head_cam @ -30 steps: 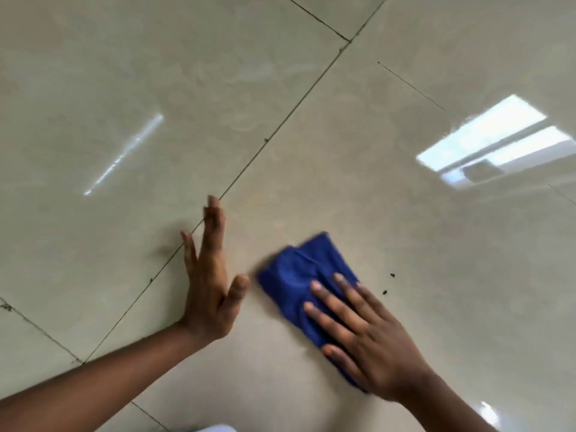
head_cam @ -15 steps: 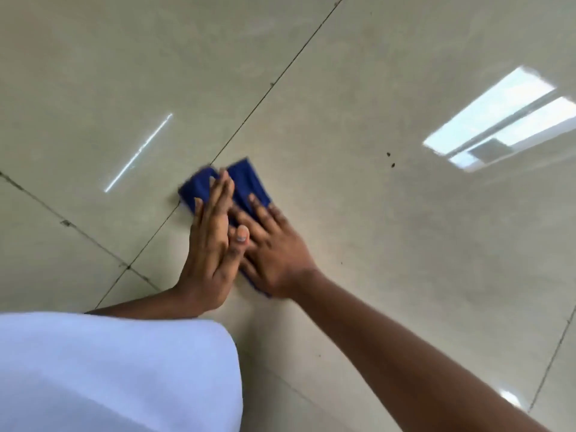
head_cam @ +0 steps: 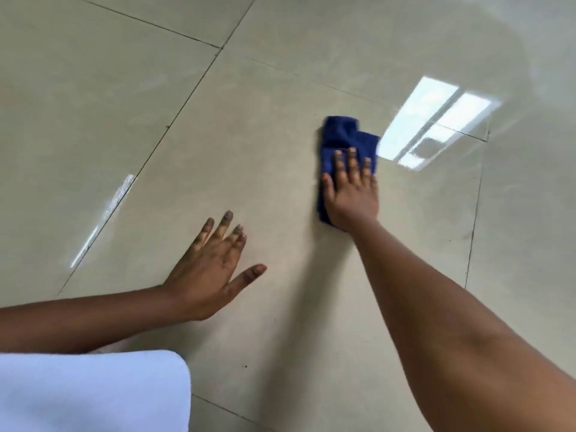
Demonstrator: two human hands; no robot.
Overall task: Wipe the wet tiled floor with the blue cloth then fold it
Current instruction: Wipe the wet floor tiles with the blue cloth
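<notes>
Half the blue cloth (head_cam: 341, 138) hidden under right hand (head_cam: 352, 198).

No text, label, brand, number or sign can be read anywhere in the view. The blue cloth (head_cam: 346, 145), far right on the tiled floor (head_cam: 265, 135), shows plain fabric with no tag or print visible. The tiles carry only grout lines and bright reflections. The white garment (head_cam: 90, 391) at the near left edge is plain as well.
</notes>
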